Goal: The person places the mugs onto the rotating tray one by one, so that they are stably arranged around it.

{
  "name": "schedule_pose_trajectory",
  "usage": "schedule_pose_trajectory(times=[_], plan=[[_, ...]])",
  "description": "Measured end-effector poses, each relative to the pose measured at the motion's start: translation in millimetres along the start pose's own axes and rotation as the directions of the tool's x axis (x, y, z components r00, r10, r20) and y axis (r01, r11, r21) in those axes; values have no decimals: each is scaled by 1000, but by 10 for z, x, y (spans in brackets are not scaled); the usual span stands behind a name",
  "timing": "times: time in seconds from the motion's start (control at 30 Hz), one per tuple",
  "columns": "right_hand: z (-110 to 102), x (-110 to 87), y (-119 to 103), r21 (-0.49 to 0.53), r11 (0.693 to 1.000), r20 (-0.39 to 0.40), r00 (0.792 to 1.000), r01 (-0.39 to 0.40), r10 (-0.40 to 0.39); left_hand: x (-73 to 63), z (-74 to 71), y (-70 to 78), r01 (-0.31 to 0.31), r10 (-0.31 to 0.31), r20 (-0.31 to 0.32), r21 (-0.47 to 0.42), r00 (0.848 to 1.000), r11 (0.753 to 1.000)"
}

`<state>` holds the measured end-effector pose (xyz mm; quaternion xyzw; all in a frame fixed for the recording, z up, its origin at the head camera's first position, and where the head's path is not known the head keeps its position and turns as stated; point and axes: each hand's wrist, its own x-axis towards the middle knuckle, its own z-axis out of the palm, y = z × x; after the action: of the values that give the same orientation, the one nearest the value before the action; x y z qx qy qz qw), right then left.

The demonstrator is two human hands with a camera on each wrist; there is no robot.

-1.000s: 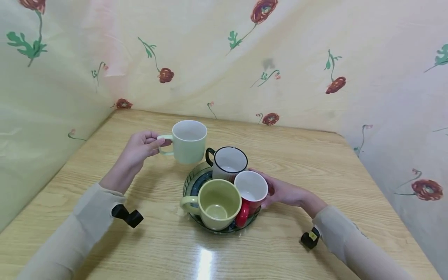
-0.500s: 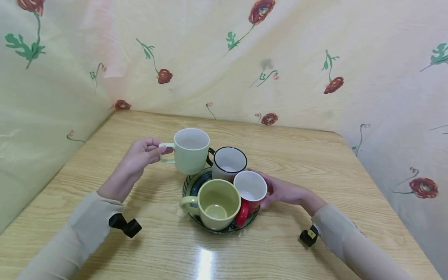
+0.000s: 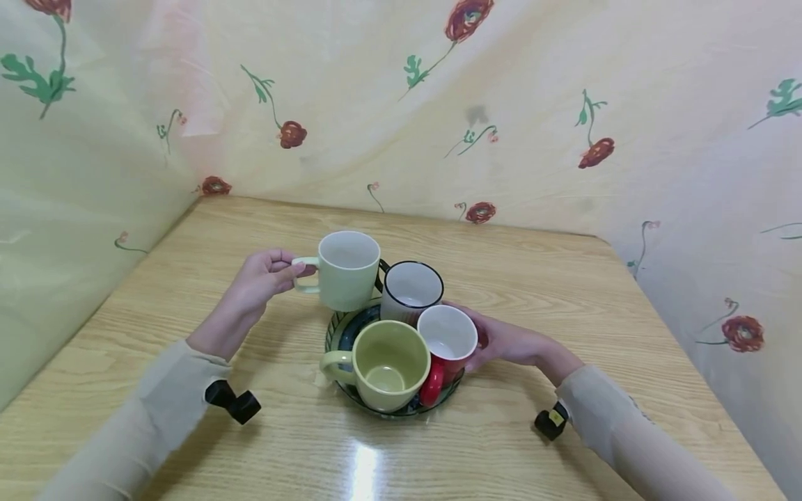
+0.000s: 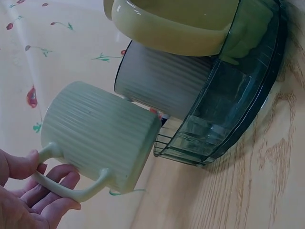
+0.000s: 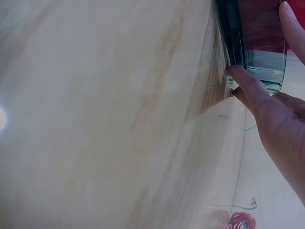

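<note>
My left hand point(image 3: 260, 282) pinches the handle of a pale green ribbed mug point(image 3: 346, 287) between thumb and fingers. That mug is upright at the back left of a dark-tinted glass bowl point(image 3: 334, 339), overlapping its rim in the head view. In the left wrist view the mug point(image 4: 97, 131) hangs beside the bowl's wall point(image 4: 224, 102). Inside the bowl stand a white mug with a black rim point(image 3: 401, 306), a yellow-green mug point(image 3: 370, 390) and a red mug point(image 3: 460, 367). My right hand point(image 3: 504, 341) holds the bowl's right side, fingertips against its glass.
A wooden table point(image 3: 539, 278) lies under everything. Flowered cloth point(image 3: 388, 104) hangs behind it and along both sides. Black wrist cameras point(image 3: 233, 401) hang under the sleeves. Light glares off the table at the front.
The pale green mug has come down and to the right in my left hand, toward the black-rimmed mug. My right hand has stayed at the bowl.
</note>
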<state>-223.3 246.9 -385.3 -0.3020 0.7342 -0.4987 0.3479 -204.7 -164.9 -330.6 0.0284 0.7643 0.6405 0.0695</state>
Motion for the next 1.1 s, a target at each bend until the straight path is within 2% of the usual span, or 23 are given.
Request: schedule_pose_trajectory(times=[0.13,0.4,1.1], plan=[[-1,9,13,7,1000,7,1000,11,-11,2,7,-10,-2,2,1,-5,1000,1000],[9,3,13,-1,1000,-7,1000,-24,24,-51,36,-49,-13,14,35,-24,999,1000],[12,5,-16,26,1000,6,1000,-3,3,-190,41,-175,-36,40,73,-57,997,998]])
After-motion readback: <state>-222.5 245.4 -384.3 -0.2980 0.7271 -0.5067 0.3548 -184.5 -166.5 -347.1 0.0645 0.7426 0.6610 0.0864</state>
